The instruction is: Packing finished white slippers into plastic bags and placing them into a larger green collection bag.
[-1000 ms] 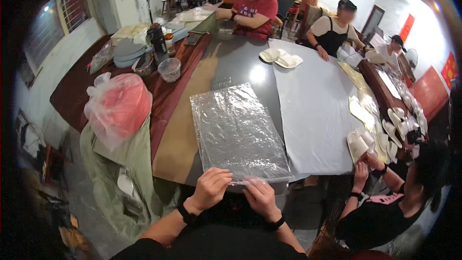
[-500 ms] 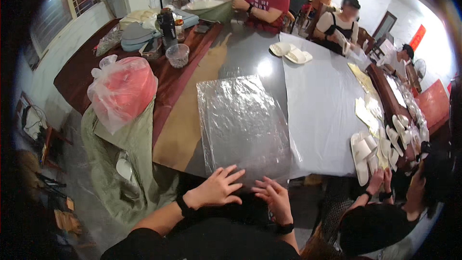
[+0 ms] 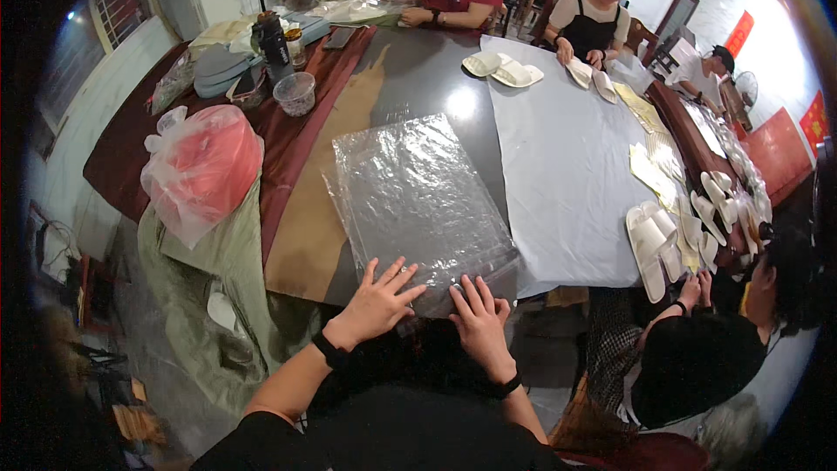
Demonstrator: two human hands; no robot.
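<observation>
hands (image 3: 368,310) (image 3: 482,330) now farther onto plastic (image 3: 418,192)

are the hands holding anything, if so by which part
The left hand grips nothing; it lies spread on the near end of the clear plastic. The right hand touches that end too; whether it pinches it cannot be told.

So both hands are palm-down around the lower middle of the frame, backs facing up. Left forearm (image 3: 288,391) slants in from the lower left, and that hand (image 3: 370,307) has its fingers (image 3: 390,273) fanned out, pointing up and a bit right. Right forearm (image 3: 523,412) leans up and left from the bottom edge, its hand (image 3: 484,327) slightly lower, fingers aimed up-left. There's a clear gap between them, neither one clenched.
</observation>
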